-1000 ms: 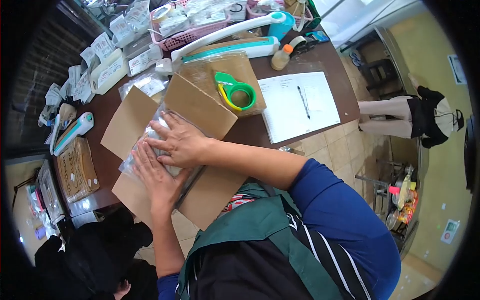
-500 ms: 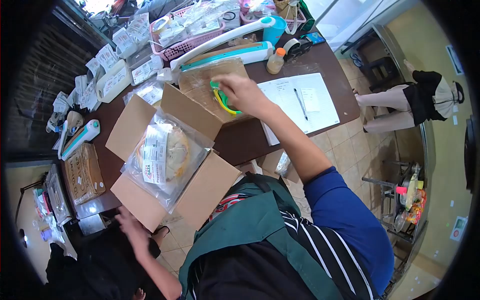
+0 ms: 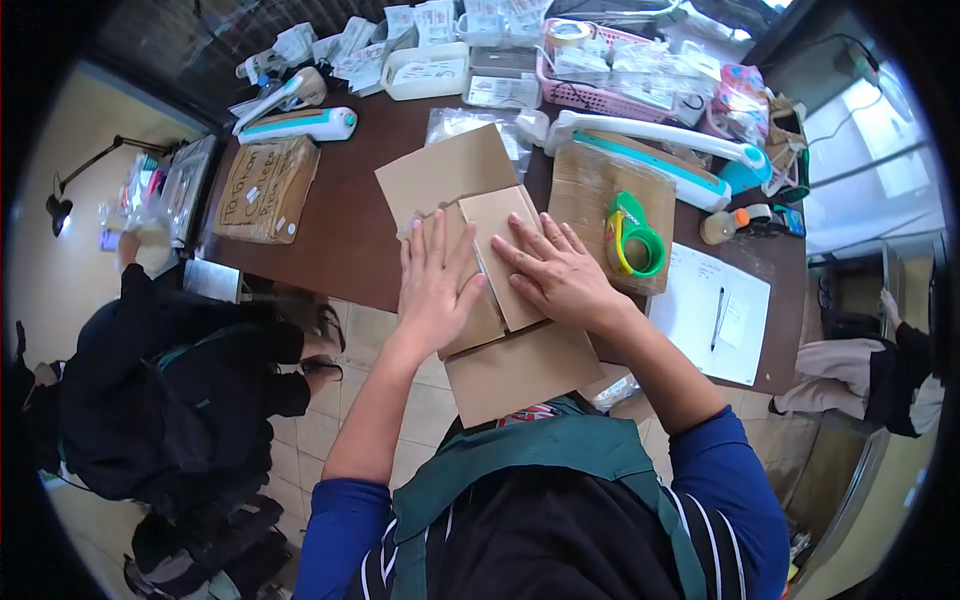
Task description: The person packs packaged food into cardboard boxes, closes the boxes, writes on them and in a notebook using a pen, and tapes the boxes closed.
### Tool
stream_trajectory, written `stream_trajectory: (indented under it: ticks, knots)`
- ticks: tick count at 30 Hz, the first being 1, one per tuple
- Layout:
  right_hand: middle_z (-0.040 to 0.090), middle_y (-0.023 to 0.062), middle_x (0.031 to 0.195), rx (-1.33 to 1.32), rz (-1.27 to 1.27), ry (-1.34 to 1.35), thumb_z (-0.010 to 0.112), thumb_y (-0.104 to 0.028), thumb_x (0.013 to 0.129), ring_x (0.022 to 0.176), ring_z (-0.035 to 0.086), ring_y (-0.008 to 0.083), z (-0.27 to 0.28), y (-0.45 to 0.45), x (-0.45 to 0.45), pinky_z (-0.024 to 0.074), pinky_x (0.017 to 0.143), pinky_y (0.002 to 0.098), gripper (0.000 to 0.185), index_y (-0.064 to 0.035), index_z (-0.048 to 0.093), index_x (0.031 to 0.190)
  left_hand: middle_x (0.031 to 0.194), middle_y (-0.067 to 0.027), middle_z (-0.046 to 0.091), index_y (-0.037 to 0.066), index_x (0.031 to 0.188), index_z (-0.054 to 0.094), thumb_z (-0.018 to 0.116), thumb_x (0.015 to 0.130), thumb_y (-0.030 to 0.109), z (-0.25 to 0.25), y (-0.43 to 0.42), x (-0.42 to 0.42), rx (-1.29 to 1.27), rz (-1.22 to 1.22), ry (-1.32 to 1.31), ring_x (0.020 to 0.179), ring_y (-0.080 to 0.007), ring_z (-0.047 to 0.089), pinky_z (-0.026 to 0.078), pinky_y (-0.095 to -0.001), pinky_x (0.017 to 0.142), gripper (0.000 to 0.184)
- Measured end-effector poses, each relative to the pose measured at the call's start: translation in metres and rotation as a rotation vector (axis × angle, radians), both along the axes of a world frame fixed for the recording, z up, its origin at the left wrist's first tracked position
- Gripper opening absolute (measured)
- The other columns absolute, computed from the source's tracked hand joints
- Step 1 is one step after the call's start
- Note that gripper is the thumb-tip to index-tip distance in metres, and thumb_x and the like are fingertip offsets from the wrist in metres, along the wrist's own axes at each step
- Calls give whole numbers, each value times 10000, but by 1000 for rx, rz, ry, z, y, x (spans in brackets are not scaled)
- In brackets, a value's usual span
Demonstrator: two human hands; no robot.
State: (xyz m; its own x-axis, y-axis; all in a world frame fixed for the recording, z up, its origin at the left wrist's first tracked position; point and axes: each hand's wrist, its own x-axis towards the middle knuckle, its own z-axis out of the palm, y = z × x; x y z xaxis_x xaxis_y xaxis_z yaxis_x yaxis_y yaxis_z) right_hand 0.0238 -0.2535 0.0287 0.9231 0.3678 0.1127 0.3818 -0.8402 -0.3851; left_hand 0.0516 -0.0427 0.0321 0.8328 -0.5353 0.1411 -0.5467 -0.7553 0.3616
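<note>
A cardboard box (image 3: 523, 375) lies at the table's front edge, two of its flaps folded inward and nearly meeting. The other two flaps stick out, one at the far side and one near my body. My left hand (image 3: 436, 285) presses flat on the left folded flap, fingers spread. On the right folded flap rests my right hand (image 3: 562, 275), its fingers also spread. The flaps hide most of what is inside; a bit of clear plastic shows at the left edge. A green and yellow tape dispenser (image 3: 636, 240) sits on another carton (image 3: 580, 190) just right.
Heat sealers (image 3: 650, 160) and a pink basket (image 3: 600, 98) line the back. Right of the box are a notebook (image 3: 700, 320) with a pen and a small bottle (image 3: 722, 226). A wrapped carton (image 3: 265, 190) lies left. People are at the left and far right.
The view has turned. Two box flaps have folded in over the packaged round food. My right hand has left the tape dispenser, and both hands now lie on the flaps.
</note>
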Motion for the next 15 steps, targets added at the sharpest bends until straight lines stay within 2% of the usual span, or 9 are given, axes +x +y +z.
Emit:
stream_trajectory:
  ticks: [3,4,6,8,9,10,12,13,15]
  knots:
    - [445,104,1321,-2,119,-75,591,-340,813,1107,447,357,13,-11,16,323,991,465,444,-227,551,1241,1486,-190,107,269,1401,314,433,901,401,6,-12,-2,116,66,44,1345,-460,69,75,-565,1072,531]
    - [484,118,1254,-3,197,-12,607,-311,807,1088,455,337,16,-19,30,365,953,438,440,-230,553,1236,1486,-190,107,269,1401,314,433,901,401,6,-13,-3,117,79,45,1345,-460,69,75,-565,1072,531]
    - [510,128,1200,339,141,67,607,-228,852,1082,496,271,-1,-31,68,394,931,371,360,-134,575,1198,1481,-196,117,248,1374,359,446,889,427,7,-16,-3,116,112,72,1339,-465,90,83,-568,1072,525]
    - [513,118,1202,1052,-228,431,539,-361,895,997,537,251,-15,-24,114,418,887,360,343,-96,621,1097,1474,-198,139,204,1342,393,469,869,456,8,-23,-4,106,159,43,1346,-437,114,93,-565,1073,541]
    - [572,121,1119,1183,-391,607,395,-467,941,969,564,213,3,-16,124,441,840,333,523,-6,630,1022,1471,-201,147,183,1335,395,480,860,463,9,-26,-3,76,169,68,1348,-421,127,97,-562,1073,558]
    - [572,121,1119,1177,-379,611,395,-467,941,969,564,213,3,-17,131,441,840,333,523,-6,630,1022,1468,-204,155,162,1328,397,491,851,470,10,-27,-4,48,177,97,1350,-404,140,102,-560,1073,576]
    - [636,119,922,1445,-70,993,268,-532,948,898,601,186,10,-21,143,456,795,300,675,38,630,980,1451,-205,206,142,1323,392,502,840,480,10,-27,-3,49,193,75,1354,-372,161,111,-555,1074,600]
    - [644,115,748,1335,27,1075,198,-540,952,787,625,176,13,-23,147,466,777,290,741,64,628,953,1442,-204,229,136,1321,395,505,838,480,6,-27,-5,54,193,99,1351,-371,172,116,-553,1072,603]
    - [640,121,723,1163,33,1074,206,-539,951,695,618,194,17,-10,154,471,765,282,741,66,633,940,1391,-207,329,108,1311,408,508,836,477,4,-27,-6,65,188,99,1330,-371,233,125,-555,1066,610]
